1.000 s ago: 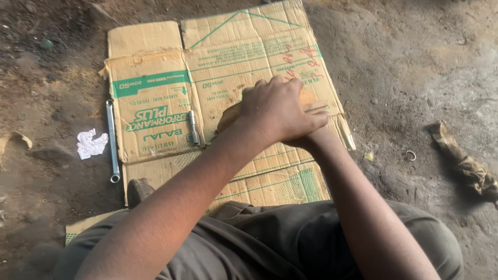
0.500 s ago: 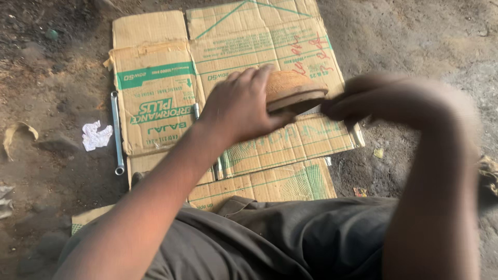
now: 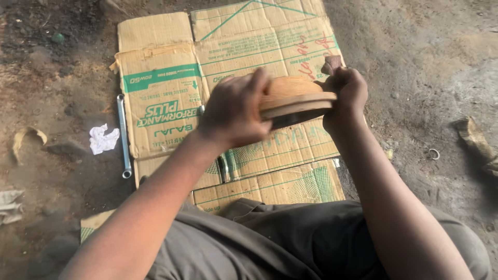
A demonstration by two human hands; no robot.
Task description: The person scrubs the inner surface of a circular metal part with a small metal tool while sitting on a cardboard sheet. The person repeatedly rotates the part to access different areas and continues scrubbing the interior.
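Nearest: lap in grey-olive trousers (image 3: 270,243), both forearms reaching forward from it.

Left hand (image 3: 233,111) wrapped over the near-left rim of a tan round disc (image 3: 295,98), fingers (image 3: 259,85) curled shut across its top. Right hand (image 3: 346,96) clamped on the disc's far-right edge, fingers closed round the rim, thumb up. Disc held clear of the ground between both hands, tilted roughly edge-on, domed top up, thin flange round the rim, dark underside just visible. Material not certain; looks like wood or rusty metal.

Below the hands: flattened cardboard sheets (image 3: 161,98) spread on the dirt floor (image 3: 425,78), printed green and red, overlapping, one flap running under the knees. Short metal rod (image 3: 223,167) lying on the cardboard just under the left wrist, mostly hidden by the arm.

Left of the cardboard: long metal tube spanner (image 3: 123,136) lying along the sheet's edge, touching or just beside it. Crumpled white rag (image 3: 102,139) just beyond it on the dirt. Curled tan scrap (image 3: 27,137) further left.

Right side: small metal ring (image 3: 433,154) on the dirt, well apart from the cardboard. Dirty cloth strip (image 3: 477,142) near the right frame edge.

Far: bare dirt past the top of the cardboard, small green bit (image 3: 58,37) at upper left.
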